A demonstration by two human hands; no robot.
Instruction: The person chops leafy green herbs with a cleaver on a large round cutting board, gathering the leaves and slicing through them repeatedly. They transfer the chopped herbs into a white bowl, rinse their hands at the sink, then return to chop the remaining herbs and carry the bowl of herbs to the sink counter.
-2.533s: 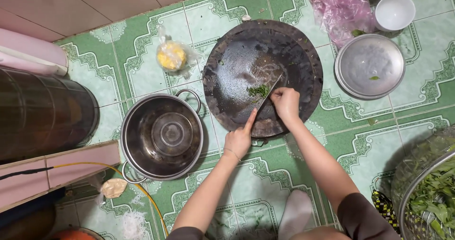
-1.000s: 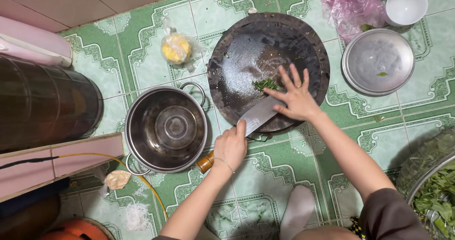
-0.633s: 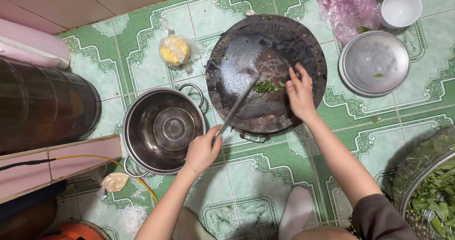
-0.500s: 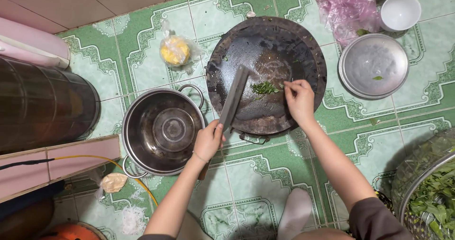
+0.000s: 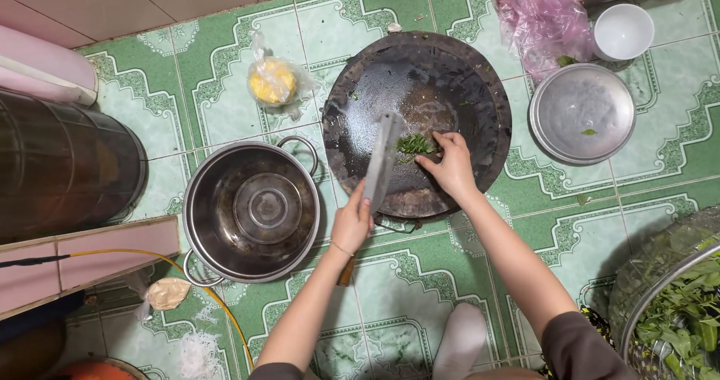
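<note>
The left hand grips the handle of a broad cleaver, blade raised over the dark round chopping block on the green tiled floor. The right hand bunches a small pile of green herbs with curled fingers, holding them at the block's centre, just beside the blade. 1 steel pot sits open nearby, left of the block.
</note>
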